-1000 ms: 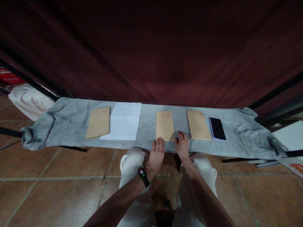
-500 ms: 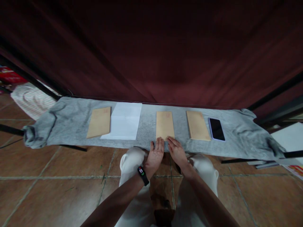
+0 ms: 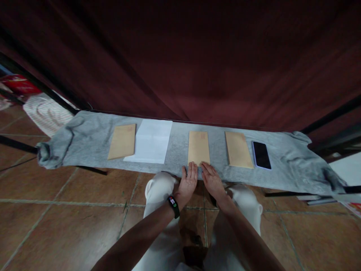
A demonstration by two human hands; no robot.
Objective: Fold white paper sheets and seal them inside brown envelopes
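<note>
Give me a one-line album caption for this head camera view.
Left hand and right hand rest flat at the near edge of the middle brown envelope on a grey cloth.

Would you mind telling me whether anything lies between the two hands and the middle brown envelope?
Nothing visible does. The left hand and right hand lie flat on the grey cloth, fingertips at the near edge of the middle brown envelope.
</note>
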